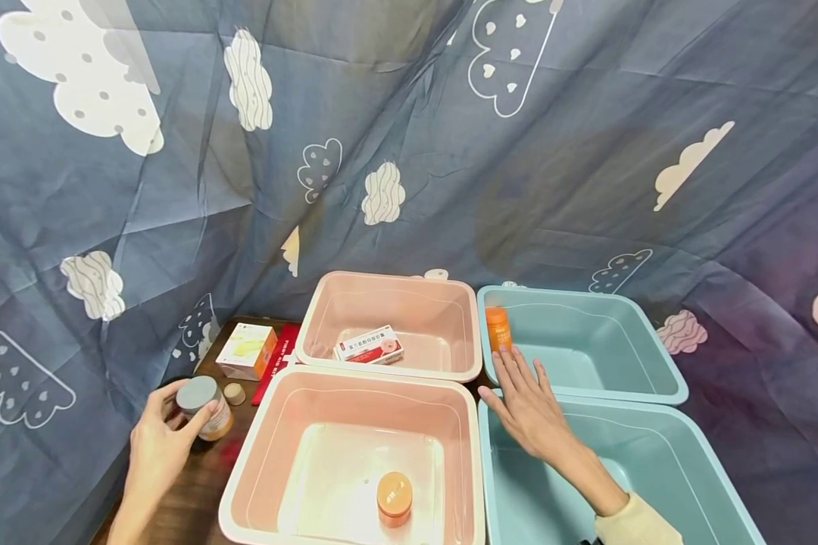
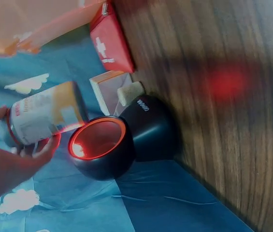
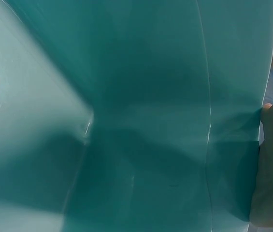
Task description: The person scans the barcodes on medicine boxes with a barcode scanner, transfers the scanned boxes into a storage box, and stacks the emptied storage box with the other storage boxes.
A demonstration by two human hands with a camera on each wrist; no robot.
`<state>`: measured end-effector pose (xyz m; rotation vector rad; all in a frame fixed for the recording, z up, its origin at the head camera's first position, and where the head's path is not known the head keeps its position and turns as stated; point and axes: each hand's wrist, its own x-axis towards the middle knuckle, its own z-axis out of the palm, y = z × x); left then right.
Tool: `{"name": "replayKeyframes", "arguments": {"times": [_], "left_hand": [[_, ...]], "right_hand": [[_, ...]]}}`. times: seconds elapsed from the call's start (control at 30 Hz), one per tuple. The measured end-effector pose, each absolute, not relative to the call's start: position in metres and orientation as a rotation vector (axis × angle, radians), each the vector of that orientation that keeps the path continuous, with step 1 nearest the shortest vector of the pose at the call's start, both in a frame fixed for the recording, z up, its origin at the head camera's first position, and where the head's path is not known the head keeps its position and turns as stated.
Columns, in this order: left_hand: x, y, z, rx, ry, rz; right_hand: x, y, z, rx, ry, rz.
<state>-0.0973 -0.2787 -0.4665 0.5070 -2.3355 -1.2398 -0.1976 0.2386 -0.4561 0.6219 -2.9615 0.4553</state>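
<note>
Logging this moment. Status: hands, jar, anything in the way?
Left hand gripping grey-lidded jar. Right hand outstretched by orange bottle, contact unclear. Jar close to black red-lit device, contact unclear. Possible obstacle: front pink bin between hands.

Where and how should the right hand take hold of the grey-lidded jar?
Probably by the jar's yellow-banded lower end, coming from the person's right: the left hand holds it toward the lid, leaving that end largely bare, and its round sides should suit a wraparound grip.
</note>
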Motion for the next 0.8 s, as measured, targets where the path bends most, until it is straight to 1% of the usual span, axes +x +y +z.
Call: {"name": "replayKeyframes", "arguments": {"times": [0.13, 0.2, 0.8], "left_hand": [[-0.098, -0.285, -0.47, 0.227, -2.297, -1.342], [-0.099, -0.287, -0.471, 0.159, -2.28, -1.378], [-0.098, -0.297, -0.472, 0.077, -2.374, -1.439]], "right_hand": [[-0.197, 0.238, -0.455, 0.625, -2.957, 0.444], [-0.197, 0.238, -0.454, 0.625, -2.956, 0.435], [-0.197, 0.238, -0.456, 0.616, -2.967, 0.44]]}}
